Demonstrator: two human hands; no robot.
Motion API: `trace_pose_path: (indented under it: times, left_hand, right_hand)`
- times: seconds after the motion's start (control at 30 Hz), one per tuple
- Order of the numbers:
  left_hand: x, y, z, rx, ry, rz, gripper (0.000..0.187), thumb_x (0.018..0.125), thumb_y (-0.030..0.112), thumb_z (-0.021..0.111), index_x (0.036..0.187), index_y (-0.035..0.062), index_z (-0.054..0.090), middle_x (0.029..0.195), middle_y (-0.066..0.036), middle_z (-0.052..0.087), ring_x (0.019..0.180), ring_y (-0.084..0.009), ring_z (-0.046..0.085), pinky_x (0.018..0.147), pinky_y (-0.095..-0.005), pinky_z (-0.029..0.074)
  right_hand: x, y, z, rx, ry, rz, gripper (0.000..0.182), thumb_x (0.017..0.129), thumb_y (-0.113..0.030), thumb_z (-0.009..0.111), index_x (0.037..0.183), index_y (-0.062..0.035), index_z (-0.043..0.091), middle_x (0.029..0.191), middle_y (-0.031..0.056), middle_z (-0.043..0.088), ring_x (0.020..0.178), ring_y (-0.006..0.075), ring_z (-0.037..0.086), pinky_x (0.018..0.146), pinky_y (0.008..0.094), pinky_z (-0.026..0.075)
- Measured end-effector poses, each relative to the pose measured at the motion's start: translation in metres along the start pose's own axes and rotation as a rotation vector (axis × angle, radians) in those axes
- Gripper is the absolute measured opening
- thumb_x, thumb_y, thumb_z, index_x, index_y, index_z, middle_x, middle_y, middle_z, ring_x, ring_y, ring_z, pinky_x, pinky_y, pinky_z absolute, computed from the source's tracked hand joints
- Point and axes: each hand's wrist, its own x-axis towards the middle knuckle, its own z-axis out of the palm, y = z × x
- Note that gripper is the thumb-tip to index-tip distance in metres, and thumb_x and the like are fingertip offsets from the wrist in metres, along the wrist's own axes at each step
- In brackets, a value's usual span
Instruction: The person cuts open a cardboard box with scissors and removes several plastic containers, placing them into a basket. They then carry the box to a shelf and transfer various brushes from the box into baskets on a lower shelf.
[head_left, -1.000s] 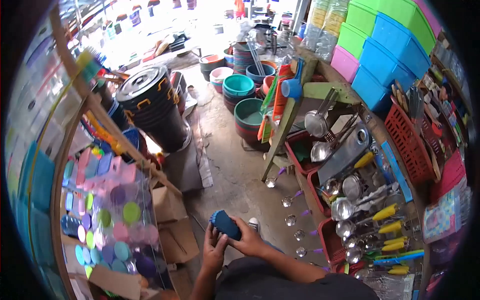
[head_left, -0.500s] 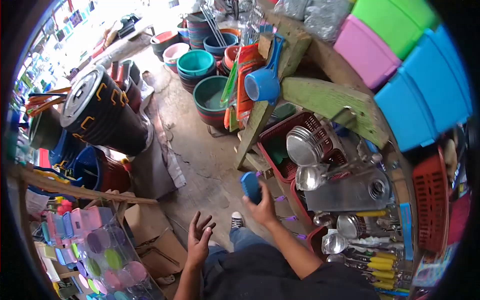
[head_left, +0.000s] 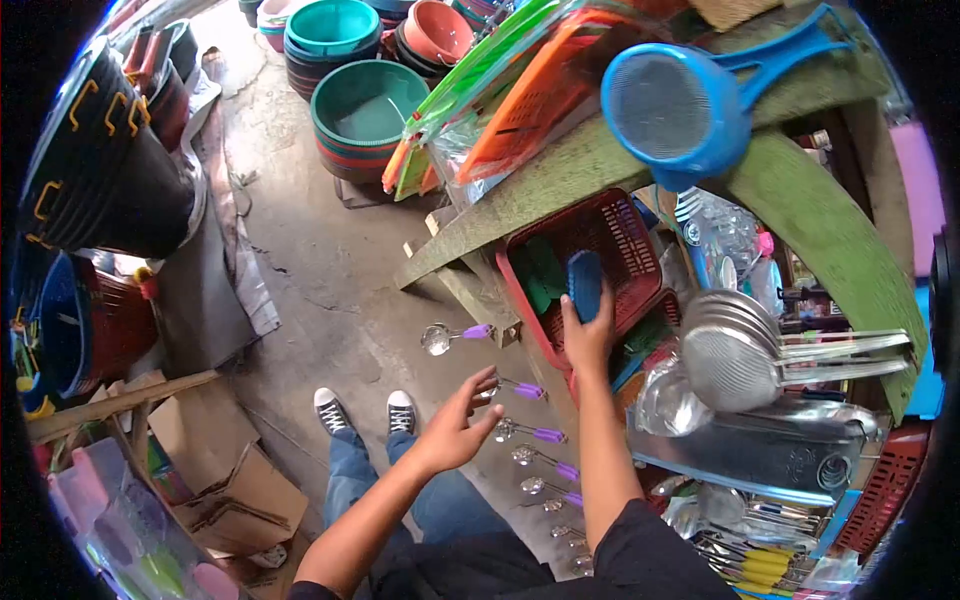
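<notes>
A crowded shop stall stands on a cracked concrete floor [head_left: 330, 290], with stacked basins [head_left: 365, 110] and black bins [head_left: 95, 170] across the aisle and a green wooden frame [head_left: 800, 220] carrying hung strainers, a blue scoop [head_left: 670, 105] and ladles. The right hand [head_left: 588, 335] reaches up with its fingers clenched around a blue brush [head_left: 585, 283], holding it over the red basket [head_left: 610, 235] beside green things already lying there. The brush stands nearly upright, its long axis running up and down, its top toward the frame. The left hand [head_left: 455, 425] hangs free, fingers spread and released, near the purple-handled spoons [head_left: 530, 432]. Half a second ago the brush was lower, short of the basket; the arm has since stretched forward.
</notes>
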Motion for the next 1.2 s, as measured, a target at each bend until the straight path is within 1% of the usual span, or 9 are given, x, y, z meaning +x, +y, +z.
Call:
trace_pose_path:
  times: [0.03, 0.2, 0.27, 0.3, 0.4, 0.47, 0.57, 0.77, 1.2]
  left_hand:
    - [0.01, 0.004, 0.001, 0.035, -0.026, -0.006, 0.065, 0.097, 0.025, 0.062, 0.151, 0.0052, 0.031, 0.144, -0.023, 0.049, 0.128, -0.0355, 0.054, 0.1, -0.0427, 0.049]
    - [0.05, 0.021, 0.008, 0.085, -0.086, 0.014, 0.07, 0.096, 0.027, 0.062, 0.152, 0.0022, 0.029, 0.147, -0.028, 0.042, 0.133, -0.0381, 0.049, 0.105, -0.0409, 0.045]
    - [0.062, 0.014, 0.013, 0.174, -0.05, 0.178, 0.072, 0.096, 0.027, 0.06, 0.151, -0.0037, 0.026, 0.15, -0.032, 0.036, 0.139, -0.041, 0.04, 0.112, -0.0415, 0.037]
    - [0.067, 0.01, 0.015, 0.164, -0.052, 0.173, 0.072, 0.096, 0.027, 0.06, 0.151, -0.0037, 0.026, 0.15, -0.032, 0.036, 0.139, -0.041, 0.04, 0.112, -0.0415, 0.037]
    - [0.08, 0.005, 0.024, 0.347, 0.028, 0.21, 0.076, 0.096, 0.025, 0.061, 0.155, -0.0009, 0.02, 0.157, -0.028, 0.026, 0.133, -0.0363, 0.049, 0.104, -0.0409, 0.045]
    - [0.084, 0.012, 0.027, 0.471, 0.143, 0.281, 0.076, 0.094, 0.023, 0.062, 0.153, -0.0044, 0.022, 0.159, -0.028, 0.019, 0.136, -0.0386, 0.045, 0.112, -0.0422, 0.036]
    - [0.087, 0.022, 0.031, 0.494, 0.184, 0.265, 0.072, 0.092, 0.021, 0.062, 0.151, -0.0049, 0.028, 0.16, -0.028, 0.017, 0.138, -0.0402, 0.041, 0.113, -0.0421, 0.036]
    - [0.09, 0.026, 0.033, 0.456, 0.076, 0.187, 0.062, 0.091, 0.021, 0.063, 0.143, -0.0057, 0.043, 0.158, -0.028, 0.022, 0.138, -0.0409, 0.04, 0.113, -0.0425, 0.037]
    - [0.089, 0.025, 0.03, 0.417, 0.075, 0.2, 0.06, 0.092, 0.024, 0.061, 0.142, -0.0044, 0.045, 0.158, -0.027, 0.023, 0.134, -0.0437, 0.043, 0.111, -0.0437, 0.038]
  right_hand:
    - [0.014, 0.008, 0.0, -0.089, -0.091, 0.093, 0.072, 0.086, -0.023, 0.075, 0.145, -0.0012, 0.041, 0.134, 0.0236, 0.056, 0.124, 0.0358, 0.055, 0.103, 0.0424, 0.043]
    - [0.061, 0.04, 0.012, -0.311, -0.024, -0.017, 0.071, 0.084, -0.021, 0.076, 0.145, -0.0056, 0.044, 0.136, 0.0223, 0.056, 0.123, 0.0344, 0.057, 0.101, 0.0426, 0.044]
    - [0.079, 0.06, 0.012, -0.262, -0.188, 0.034, 0.075, 0.086, -0.02, 0.074, 0.15, -0.0075, 0.037, 0.142, 0.0252, 0.049, 0.128, 0.0375, 0.051, 0.107, 0.0433, 0.039]
    - [0.083, 0.062, 0.013, -0.214, -0.221, 0.064, 0.071, 0.085, -0.019, 0.076, 0.146, -0.006, 0.043, 0.14, 0.0236, 0.052, 0.124, 0.0327, 0.055, 0.105, 0.0401, 0.041]
    - [0.09, 0.064, 0.017, -0.057, -0.394, 0.245, 0.067, 0.084, -0.021, 0.078, 0.142, -0.0047, 0.049, 0.132, 0.0215, 0.059, 0.119, 0.0285, 0.059, 0.102, 0.0368, 0.043]
    - [0.086, 0.062, 0.021, -0.089, -0.376, 0.12, 0.064, 0.085, -0.022, 0.078, 0.14, -0.0039, 0.052, 0.127, 0.0211, 0.063, 0.115, 0.0269, 0.061, 0.101, 0.0345, 0.044]
    - [0.089, 0.085, 0.028, -0.142, -0.367, 0.066, 0.061, 0.087, -0.024, 0.076, 0.14, -0.0077, 0.053, 0.134, 0.0207, 0.058, 0.124, 0.0326, 0.056, 0.105, 0.0393, 0.042]
    - [0.09, 0.078, 0.027, -0.078, -0.326, 0.024, 0.052, 0.087, -0.015, 0.074, 0.136, -0.0081, 0.058, 0.132, 0.0209, 0.059, 0.124, 0.0358, 0.055, 0.105, 0.0423, 0.042]
    - [0.082, 0.074, 0.033, -0.14, -0.243, 0.038, 0.039, 0.092, -0.007, 0.064, 0.131, -0.005, 0.06, 0.127, 0.0205, 0.064, 0.121, 0.0347, 0.059, 0.102, 0.0398, 0.044]
